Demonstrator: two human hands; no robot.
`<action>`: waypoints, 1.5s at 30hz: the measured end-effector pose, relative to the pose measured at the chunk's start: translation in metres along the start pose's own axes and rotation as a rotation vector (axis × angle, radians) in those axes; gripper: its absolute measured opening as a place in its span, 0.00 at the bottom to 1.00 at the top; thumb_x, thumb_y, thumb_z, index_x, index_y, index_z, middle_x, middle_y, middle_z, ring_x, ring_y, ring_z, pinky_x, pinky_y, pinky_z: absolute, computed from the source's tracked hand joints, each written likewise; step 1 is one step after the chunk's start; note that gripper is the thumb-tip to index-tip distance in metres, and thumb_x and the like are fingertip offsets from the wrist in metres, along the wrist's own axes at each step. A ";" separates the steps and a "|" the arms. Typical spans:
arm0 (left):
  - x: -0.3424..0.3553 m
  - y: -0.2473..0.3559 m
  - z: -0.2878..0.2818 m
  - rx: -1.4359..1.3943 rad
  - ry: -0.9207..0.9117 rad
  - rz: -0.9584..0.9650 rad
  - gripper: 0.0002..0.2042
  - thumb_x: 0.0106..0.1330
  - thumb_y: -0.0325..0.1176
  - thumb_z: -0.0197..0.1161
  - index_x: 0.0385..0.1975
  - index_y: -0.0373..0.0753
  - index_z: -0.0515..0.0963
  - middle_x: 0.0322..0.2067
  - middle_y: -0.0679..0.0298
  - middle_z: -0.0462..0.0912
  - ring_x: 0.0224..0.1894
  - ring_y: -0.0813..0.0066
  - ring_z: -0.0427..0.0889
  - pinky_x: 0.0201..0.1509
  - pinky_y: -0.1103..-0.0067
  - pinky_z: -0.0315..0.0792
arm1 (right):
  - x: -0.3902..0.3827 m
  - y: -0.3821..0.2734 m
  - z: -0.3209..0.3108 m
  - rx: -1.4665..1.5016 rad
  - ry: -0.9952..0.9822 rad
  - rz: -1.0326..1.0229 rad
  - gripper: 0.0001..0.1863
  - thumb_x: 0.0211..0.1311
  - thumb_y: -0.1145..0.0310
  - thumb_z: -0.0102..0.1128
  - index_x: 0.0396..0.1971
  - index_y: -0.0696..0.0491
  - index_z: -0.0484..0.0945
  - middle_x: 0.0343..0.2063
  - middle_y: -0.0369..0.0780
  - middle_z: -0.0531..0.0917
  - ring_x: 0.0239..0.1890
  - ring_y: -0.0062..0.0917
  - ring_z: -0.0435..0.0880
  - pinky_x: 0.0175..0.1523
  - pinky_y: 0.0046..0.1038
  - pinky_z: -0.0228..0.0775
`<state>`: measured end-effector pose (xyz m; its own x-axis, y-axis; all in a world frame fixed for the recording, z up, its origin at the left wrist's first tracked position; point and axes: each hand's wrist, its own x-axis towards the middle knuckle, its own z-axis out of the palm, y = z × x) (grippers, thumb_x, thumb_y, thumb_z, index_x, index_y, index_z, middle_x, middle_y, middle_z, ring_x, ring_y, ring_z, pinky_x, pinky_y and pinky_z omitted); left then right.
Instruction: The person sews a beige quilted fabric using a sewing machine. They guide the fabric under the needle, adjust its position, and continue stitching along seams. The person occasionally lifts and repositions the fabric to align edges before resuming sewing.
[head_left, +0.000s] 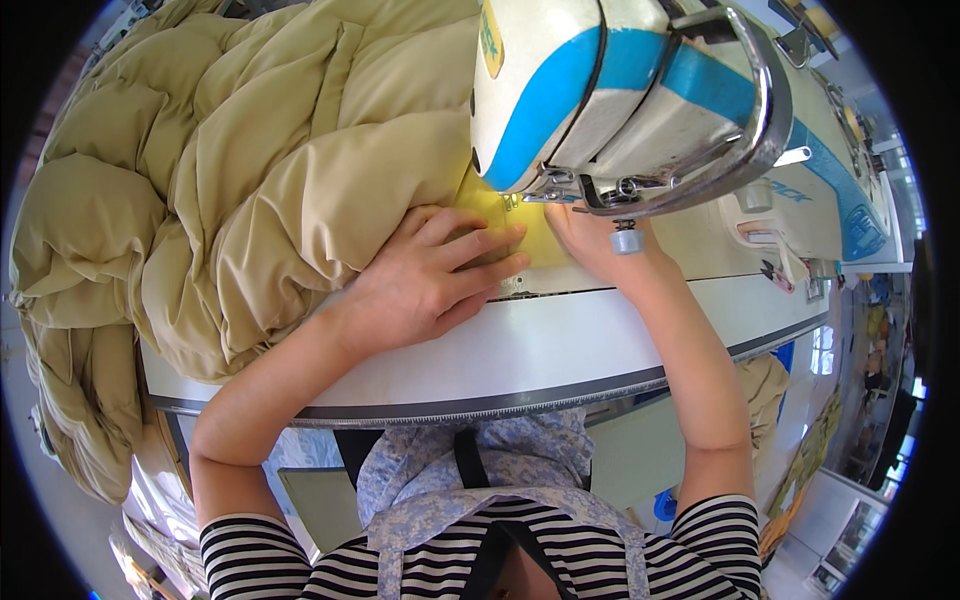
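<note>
A puffy khaki quilted padded piece (270,150), perhaps a down jacket, is bunched over the left of a white sewing table. Part of its cloth (540,240), lit yellow, lies under the needle area of a white and blue sewing machine (610,110). My left hand (430,270) rests at the near edge of the padded piece, its fingers stretched out and a little apart, tips on the lit cloth. My right hand (595,245) is on the right side of that cloth, close beside the needle area. The machine head covers its fingers.
A metal guard bar (770,110) curves round the front of the machine head. Along the table's near edge runs a ruler strip (480,408). Small scissors or snips (780,275) lie at the table's right. Khaki cloth (85,400) hangs over its left end.
</note>
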<state>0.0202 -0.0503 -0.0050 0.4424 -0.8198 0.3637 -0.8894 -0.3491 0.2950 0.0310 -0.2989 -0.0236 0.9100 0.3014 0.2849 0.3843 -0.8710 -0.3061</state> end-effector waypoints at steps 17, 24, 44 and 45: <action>0.007 -0.010 0.004 -0.040 0.040 -0.036 0.20 0.59 0.27 0.67 0.53 0.45 0.83 0.50 0.59 0.77 0.51 0.58 0.75 0.57 0.66 0.69 | -0.019 -0.015 -0.004 -0.064 0.123 -0.098 0.05 0.57 0.70 0.57 0.30 0.53 0.79 0.33 0.41 0.82 0.46 0.35 0.77 0.61 0.41 0.61; 0.010 -0.012 0.005 -0.037 0.056 -0.026 0.19 0.59 0.29 0.67 0.52 0.47 0.83 0.48 0.59 0.77 0.51 0.57 0.75 0.56 0.66 0.69 | -0.015 -0.014 -0.006 -0.067 0.188 -0.106 0.04 0.56 0.70 0.58 0.29 0.51 0.81 0.32 0.38 0.83 0.46 0.32 0.78 0.61 0.40 0.62; 0.018 -0.033 0.003 -0.046 0.083 -0.004 0.17 0.61 0.29 0.66 0.51 0.46 0.83 0.45 0.60 0.78 0.47 0.57 0.74 0.54 0.67 0.70 | -0.001 -0.009 -0.007 -0.088 0.056 -0.020 0.18 0.57 0.66 0.64 0.46 0.57 0.77 0.41 0.52 0.82 0.44 0.51 0.81 0.49 0.47 0.73; 0.018 -0.034 0.003 -0.040 0.081 -0.004 0.17 0.60 0.29 0.66 0.51 0.46 0.84 0.45 0.60 0.78 0.46 0.57 0.74 0.54 0.67 0.70 | -0.001 -0.009 -0.007 -0.088 0.033 0.002 0.18 0.57 0.65 0.64 0.46 0.57 0.77 0.42 0.52 0.82 0.45 0.51 0.81 0.50 0.47 0.73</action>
<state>0.0585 -0.0546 -0.0107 0.4556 -0.7782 0.4323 -0.8828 -0.3328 0.3314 0.0254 -0.2941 -0.0143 0.9044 0.2878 0.3149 0.3660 -0.9027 -0.2261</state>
